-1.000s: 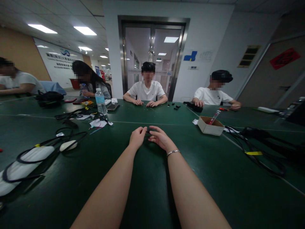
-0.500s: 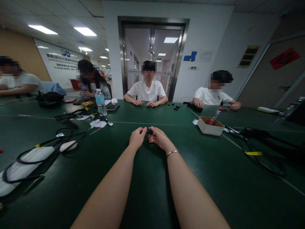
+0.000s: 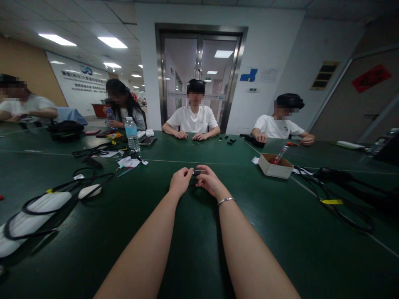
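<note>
My left hand (image 3: 180, 181) and my right hand (image 3: 209, 180) meet just above the dark green table (image 3: 193, 245), arms stretched straight ahead. Between their fingertips they pinch a small dark part (image 3: 197, 171) with a pale glint on it. Both hands have their fingers curled in on this part. A thin silver bracelet (image 3: 226, 200) circles my right wrist. What the part is cannot be made out at this size.
A small cardboard box (image 3: 274, 164) with a red-tipped tool stands to the right. Black cables (image 3: 339, 195) lie far right, cables and white pads (image 3: 37, 207) far left. A water bottle (image 3: 131, 133) and phones sit beyond. Several people sit round the table's far side.
Both hands have drawn slightly together and the small part has lifted a little, now showing a pale glint. The person at the back left has shifted right.
</note>
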{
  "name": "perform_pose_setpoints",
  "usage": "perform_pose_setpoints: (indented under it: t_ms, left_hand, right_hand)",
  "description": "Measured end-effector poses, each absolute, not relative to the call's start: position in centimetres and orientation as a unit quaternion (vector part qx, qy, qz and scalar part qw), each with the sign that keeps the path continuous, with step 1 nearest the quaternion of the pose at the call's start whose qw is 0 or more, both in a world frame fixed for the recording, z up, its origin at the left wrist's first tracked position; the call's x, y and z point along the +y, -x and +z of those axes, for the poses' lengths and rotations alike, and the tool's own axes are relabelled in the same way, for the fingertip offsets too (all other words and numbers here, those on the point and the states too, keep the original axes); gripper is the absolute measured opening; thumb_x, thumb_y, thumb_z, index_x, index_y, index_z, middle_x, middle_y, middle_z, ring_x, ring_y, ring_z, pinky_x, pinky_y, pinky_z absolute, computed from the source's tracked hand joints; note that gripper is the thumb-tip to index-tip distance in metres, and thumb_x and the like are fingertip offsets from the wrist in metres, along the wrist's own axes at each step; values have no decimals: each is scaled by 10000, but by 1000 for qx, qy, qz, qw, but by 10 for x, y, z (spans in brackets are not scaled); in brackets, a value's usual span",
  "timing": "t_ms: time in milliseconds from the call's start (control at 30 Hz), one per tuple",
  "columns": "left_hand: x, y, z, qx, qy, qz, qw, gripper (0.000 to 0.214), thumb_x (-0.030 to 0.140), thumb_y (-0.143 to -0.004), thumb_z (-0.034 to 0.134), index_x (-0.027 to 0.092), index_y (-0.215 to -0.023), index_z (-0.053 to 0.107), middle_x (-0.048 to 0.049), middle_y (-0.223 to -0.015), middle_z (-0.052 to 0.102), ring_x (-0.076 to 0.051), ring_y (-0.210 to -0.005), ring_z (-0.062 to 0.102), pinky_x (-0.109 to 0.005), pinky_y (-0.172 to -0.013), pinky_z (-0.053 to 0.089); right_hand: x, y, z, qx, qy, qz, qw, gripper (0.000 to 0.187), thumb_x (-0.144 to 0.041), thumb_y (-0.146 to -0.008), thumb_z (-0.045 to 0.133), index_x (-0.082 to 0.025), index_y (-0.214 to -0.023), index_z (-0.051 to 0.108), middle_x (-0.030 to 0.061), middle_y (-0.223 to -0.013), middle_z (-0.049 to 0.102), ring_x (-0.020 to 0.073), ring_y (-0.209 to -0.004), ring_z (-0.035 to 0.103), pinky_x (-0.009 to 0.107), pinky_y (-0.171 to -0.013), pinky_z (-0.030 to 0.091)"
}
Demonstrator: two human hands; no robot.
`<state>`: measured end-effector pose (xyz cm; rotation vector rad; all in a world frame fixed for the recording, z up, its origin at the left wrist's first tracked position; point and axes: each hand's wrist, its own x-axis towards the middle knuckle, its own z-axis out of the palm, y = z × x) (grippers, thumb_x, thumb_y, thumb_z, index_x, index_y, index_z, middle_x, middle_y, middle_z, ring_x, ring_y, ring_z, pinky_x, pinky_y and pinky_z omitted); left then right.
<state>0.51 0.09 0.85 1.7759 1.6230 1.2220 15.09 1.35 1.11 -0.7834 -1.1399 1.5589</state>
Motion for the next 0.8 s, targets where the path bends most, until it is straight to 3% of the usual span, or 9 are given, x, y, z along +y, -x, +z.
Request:
perform_pose_setpoints:
  t_ms: [200, 433, 633, 800]
  left_hand:
    - [1, -6, 8, 586, -636, 450, 224, 411, 534, -859, 407, 193, -706, 577, 8, -637, 561, -136, -593, 480, -246, -559, 294]
    - [0, -5, 9, 588, -645, 432, 225, 477, 557, -869, 370, 185, -674, 597, -6, -612, 562, -143, -575, 480, -252, -542, 272]
    - [1, -5, 6, 585, -639, 432, 250, 529, 595, -876, 327, 190, -658, 588, -15, -613, 574, -150, -573, 504, -257, -550, 309]
    - [7, -6, -2, 529, -626, 500, 280, 218, 407, -848, 493, 212, -888, 583, -9, -825, 627, -136, -729, 568, -233, -638, 402]
  right_hand:
    - [15, -150, 12, -453, 352, 657, 490, 159, -276, -821, 646, -171, -911, 567, -36, -588, 567, 59, -373, 460, 263, -487, 562]
    - [14, -151, 11, -455, 338, 661, 492, 135, -109, -762, 620, -157, -887, 599, -9, -651, 625, 63, -412, 503, 269, -531, 577]
    - [13, -152, 11, -451, 329, 666, 495, 163, -92, -708, 642, -159, -853, 609, -3, -697, 642, 63, -419, 519, 264, -543, 581]
    - [13, -152, 12, -444, 330, 665, 501, 134, -94, -710, 622, -157, -829, 619, -5, -674, 634, 68, -419, 513, 272, -545, 584]
